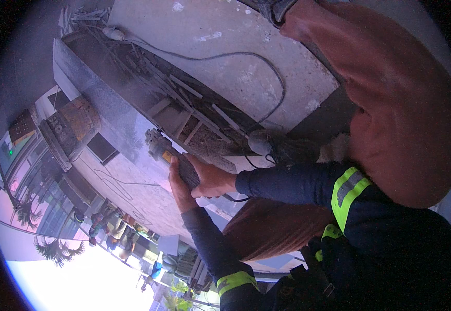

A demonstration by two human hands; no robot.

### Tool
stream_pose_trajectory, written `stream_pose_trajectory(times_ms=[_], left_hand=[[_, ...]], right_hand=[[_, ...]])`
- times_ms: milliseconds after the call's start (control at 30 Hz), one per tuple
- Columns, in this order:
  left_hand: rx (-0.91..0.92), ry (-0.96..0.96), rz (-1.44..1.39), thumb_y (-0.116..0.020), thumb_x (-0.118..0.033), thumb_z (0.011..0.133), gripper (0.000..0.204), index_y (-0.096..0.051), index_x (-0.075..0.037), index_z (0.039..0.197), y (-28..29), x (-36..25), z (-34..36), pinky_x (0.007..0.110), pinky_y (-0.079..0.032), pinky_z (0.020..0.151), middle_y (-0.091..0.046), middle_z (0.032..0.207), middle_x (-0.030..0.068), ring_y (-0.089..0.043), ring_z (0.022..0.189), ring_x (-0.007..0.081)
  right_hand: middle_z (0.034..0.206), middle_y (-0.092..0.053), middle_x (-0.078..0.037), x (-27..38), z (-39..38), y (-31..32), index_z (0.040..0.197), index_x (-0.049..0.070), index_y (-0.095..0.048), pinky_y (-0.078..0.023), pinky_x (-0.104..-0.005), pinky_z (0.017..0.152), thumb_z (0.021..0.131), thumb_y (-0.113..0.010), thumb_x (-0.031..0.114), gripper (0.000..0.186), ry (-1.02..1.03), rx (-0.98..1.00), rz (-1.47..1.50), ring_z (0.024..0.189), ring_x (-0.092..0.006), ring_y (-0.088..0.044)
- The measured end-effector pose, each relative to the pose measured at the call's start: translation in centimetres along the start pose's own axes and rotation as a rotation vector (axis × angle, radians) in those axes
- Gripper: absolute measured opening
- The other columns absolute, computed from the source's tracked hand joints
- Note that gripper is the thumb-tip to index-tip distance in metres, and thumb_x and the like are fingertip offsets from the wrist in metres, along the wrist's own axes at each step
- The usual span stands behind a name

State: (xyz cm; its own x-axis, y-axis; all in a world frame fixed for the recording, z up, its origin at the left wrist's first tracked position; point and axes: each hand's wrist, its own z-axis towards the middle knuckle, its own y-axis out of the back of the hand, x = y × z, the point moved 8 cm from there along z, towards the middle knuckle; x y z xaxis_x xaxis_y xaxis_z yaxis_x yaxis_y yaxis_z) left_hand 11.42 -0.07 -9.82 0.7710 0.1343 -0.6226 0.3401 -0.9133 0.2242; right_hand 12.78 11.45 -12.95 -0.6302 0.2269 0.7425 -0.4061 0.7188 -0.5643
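Note:
Both hands hold a grey angle grinder (186, 170) with an orange label. My left hand (180, 191) is wrapped round its body from the lower side, the thumb lying along the casing. My right hand (212, 179) closes round the rear of the body, fingers curled. The grinder's head (155, 140) is at the edge of a long pale panel (114, 98); whether its disc touches the panel cannot be made out. A dark cord leaves the back of the tool beneath my right wrist.
Thin cut strips (184, 98) litter the gap beside the panel. A grey cable (230, 53) with a pale connector (114, 33) crosses a stained board (194, 31). A dusty rounded object (261, 141) lies near my right sleeve. Several people (114, 241) are far off; a rusty brown container (78, 124) stands beyond.

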Motion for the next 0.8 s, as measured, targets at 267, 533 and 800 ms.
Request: stream_pose_trajectory(times_ms=[267,533,800], left_hand=[[0.010,-0.053,0.008,-0.063,-0.047,0.110,0.042,-0.067,-0.008,0.123,-0.2,-0.3,0.1,0.036,-0.061,0.082,-0.073,0.105,0.0063,-0.074,0.091,0.0185],[0.036,-0.037,0.080,-0.058,-0.054,0.110,0.050,-0.066,-0.008,0.124,-0.3,-0.4,-0.1,0.040,-0.060,0.082,-0.074,0.106,0.0090,-0.074,0.091,0.0236],[-0.018,-0.067,0.085,-0.060,-0.054,0.109,0.050,-0.068,-0.005,0.114,-2.6,-1.2,-1.0,0.036,-0.057,0.070,-0.072,0.095,0.0077,-0.071,0.081,0.0204]], right_hand=[[0.104,-0.071,-0.025,3.0,-1.5,1.2,0.169,-0.001,-0.007,-0.060,-0.0343,0.056,0.081,-0.079,0.015,0.115,-0.140,0.145,0.106,0.067,-0.0239,-0.073],[0.097,-0.071,-0.020,4.1,-1.8,1.7,0.173,0.008,0.001,-0.057,-0.0330,0.051,0.085,-0.077,0.012,0.118,-0.122,0.146,0.073,0.065,-0.0214,-0.070],[0.100,-0.071,-0.021,3.1,-1.7,1.8,0.173,0.008,0.004,-0.057,-0.0329,0.049,0.082,-0.077,0.013,0.122,-0.141,0.122,0.106,0.064,-0.0206,-0.069]])
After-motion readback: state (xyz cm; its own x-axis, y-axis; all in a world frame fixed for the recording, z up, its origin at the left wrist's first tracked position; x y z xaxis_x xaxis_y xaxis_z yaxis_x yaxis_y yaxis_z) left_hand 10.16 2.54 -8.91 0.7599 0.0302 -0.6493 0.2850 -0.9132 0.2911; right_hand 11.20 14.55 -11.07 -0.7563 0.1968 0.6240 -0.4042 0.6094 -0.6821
